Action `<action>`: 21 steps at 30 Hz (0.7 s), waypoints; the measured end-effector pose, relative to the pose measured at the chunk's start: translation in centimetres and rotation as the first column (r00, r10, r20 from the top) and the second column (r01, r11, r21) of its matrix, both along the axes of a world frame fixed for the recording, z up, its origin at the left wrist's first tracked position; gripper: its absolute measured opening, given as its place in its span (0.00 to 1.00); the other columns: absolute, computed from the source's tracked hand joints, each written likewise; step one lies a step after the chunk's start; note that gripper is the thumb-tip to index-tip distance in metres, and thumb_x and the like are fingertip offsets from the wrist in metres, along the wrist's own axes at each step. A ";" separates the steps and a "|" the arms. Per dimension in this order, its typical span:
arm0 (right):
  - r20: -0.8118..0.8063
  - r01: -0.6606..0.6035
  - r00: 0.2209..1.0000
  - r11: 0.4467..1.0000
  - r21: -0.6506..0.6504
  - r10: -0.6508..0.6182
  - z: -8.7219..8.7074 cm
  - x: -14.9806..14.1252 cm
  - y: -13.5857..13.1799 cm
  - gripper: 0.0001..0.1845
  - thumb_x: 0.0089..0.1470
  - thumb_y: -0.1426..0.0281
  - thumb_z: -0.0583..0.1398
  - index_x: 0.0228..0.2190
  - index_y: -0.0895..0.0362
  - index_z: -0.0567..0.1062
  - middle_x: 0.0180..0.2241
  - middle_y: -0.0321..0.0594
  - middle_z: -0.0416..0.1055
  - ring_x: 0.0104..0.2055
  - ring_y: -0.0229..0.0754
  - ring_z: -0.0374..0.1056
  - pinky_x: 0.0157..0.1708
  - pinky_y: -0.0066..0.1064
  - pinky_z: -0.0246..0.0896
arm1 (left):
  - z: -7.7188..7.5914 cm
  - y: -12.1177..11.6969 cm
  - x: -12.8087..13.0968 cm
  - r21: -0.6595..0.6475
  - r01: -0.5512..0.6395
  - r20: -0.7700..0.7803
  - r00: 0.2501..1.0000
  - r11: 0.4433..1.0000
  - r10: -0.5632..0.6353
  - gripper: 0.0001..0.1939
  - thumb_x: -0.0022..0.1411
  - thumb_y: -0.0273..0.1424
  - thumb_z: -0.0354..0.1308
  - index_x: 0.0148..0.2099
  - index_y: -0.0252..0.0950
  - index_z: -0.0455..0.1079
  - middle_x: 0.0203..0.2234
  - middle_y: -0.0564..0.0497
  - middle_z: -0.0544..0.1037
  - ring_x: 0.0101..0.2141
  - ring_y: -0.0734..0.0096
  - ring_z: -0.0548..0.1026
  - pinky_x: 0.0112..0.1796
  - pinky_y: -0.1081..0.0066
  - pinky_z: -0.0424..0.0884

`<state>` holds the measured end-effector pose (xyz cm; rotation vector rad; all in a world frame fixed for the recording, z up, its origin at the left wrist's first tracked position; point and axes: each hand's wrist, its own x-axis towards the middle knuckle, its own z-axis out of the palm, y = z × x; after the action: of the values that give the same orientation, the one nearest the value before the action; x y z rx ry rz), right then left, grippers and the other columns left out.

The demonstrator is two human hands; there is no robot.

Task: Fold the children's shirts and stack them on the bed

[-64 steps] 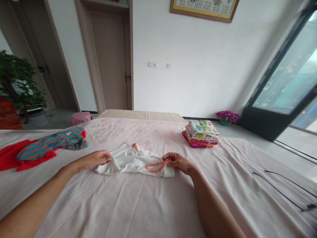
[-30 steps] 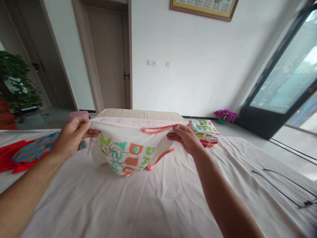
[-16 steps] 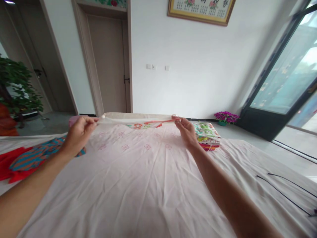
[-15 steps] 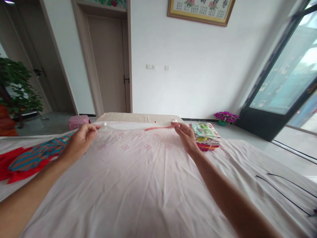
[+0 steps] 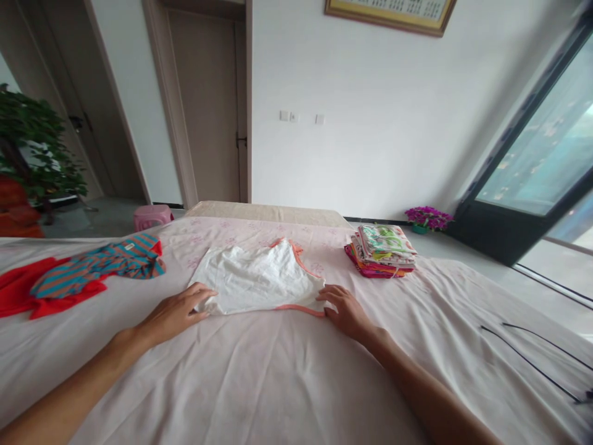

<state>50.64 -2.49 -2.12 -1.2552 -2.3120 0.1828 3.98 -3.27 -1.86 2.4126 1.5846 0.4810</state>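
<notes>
A white sleeveless top (image 5: 250, 278) with orange edging lies spread and slightly rumpled on the pale sheet (image 5: 278, 377). My left hand (image 5: 178, 309) pinches its near left corner, the thumb under the cloth and the fingers over it. At the opposite near corner, by the orange trim, my right hand (image 5: 345, 309) grips the fabric between thumb and fingers. Both hands rest low, close to the bed surface. Right of the top and just beyond my right hand stands a stack of folded clothes (image 5: 384, 250), with a green-patterned piece uppermost.
On the left lie a striped blue-and-orange garment (image 5: 99, 266) and a red cloth (image 5: 28, 281). Two thin black cords (image 5: 528, 364) stretch across the sheet at right. Behind the bed are a pink stool (image 5: 152, 216) and a pot of purple flowers (image 5: 428, 217).
Both hands have come down and nearer to me with the white top, which was held stretched edge-on above the sheet and now lies flat. The view has tilted slightly downward.
</notes>
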 end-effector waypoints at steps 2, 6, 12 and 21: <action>0.057 -0.043 0.997 0.999 0.003 0.043 0.4 -0.5 -0.1 0.14 0.54 0.77 0.58 0.38 0.51 0.79 0.45 0.40 0.76 0.55 0.48 0.66 0.57 0.43 0.57 | 0.6 0.0 0.4 -0.014 0.007 -0.060 0.998 1.000 -0.008 0.10 0.60 0.33 0.52 0.44 0.44 0.70 0.43 0.53 0.73 0.36 0.69 0.74 0.37 0.71 0.65; 0.079 -0.060 0.995 0.998 -0.006 0.060 1.6 -0.4 -0.8 0.12 0.56 0.77 0.55 0.36 0.54 0.77 0.39 0.42 0.76 0.46 0.46 0.69 0.51 0.39 0.60 | 1.3 -1.0 0.2 0.078 0.009 -0.144 0.990 0.997 0.003 0.04 0.56 0.28 0.50 0.34 0.41 0.65 0.34 0.54 0.72 0.32 0.69 0.71 0.34 0.70 0.60; 0.157 -0.110 0.979 0.988 -0.111 0.127 3.3 1.1 -2.7 0.11 0.58 0.74 0.55 0.36 0.53 0.77 0.35 0.42 0.76 0.40 0.45 0.69 0.43 0.35 0.60 | 2.0 -3.2 -1.2 -0.075 -0.024 -0.200 0.980 0.997 0.009 0.01 0.51 0.29 0.53 0.30 0.41 0.64 0.25 0.56 0.73 0.28 0.68 0.70 0.31 0.69 0.56; -0.040 -0.068 0.997 0.966 -0.250 0.060 5.5 -2.3 0.9 0.13 0.61 0.67 0.55 0.42 0.53 0.78 0.42 0.42 0.78 0.43 0.45 0.74 0.44 0.34 0.66 | 3.9 1.4 2.2 -0.210 -0.040 0.105 0.992 0.977 0.063 0.20 0.65 0.46 0.46 0.33 0.39 0.71 0.28 0.53 0.79 0.32 0.66 0.76 0.33 0.71 0.64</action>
<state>48.32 -1.59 3.38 -1.2857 -2.3579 0.5294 6.18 -1.84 2.00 2.1575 1.5694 0.4281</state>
